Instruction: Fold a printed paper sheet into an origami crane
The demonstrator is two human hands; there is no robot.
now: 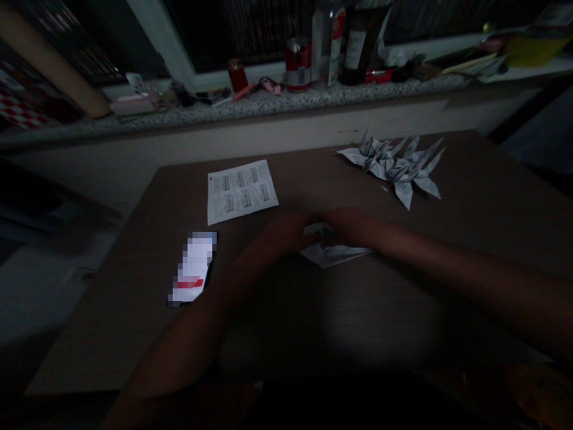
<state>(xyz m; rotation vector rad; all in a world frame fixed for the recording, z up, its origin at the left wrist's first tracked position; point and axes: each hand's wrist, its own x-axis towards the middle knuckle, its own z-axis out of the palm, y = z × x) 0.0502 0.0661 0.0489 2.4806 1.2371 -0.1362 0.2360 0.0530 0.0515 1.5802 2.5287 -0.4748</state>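
A folded sheet of printed paper (329,255) lies on the brown table in front of me, its lower corner pointing toward me. My left hand (293,230) is closed at its left side, fingers on the paper. From the right, my right hand (347,224) bends over the far part of the same sheet. Both hands nearly meet at the paper's far edge. Dim light and blur hide the exact fingertip positions. Beyond my right hand sits a cluster of folded paper cranes (398,164). Flat printed paper (243,190) rests behind my left hand.
A lit phone (193,267) lies left of my left forearm on the wooden table (277,334). Behind the table, a granite windowsill (250,110) carries a red can (298,65), bottles (358,45), a small jar (237,75) and other clutter.
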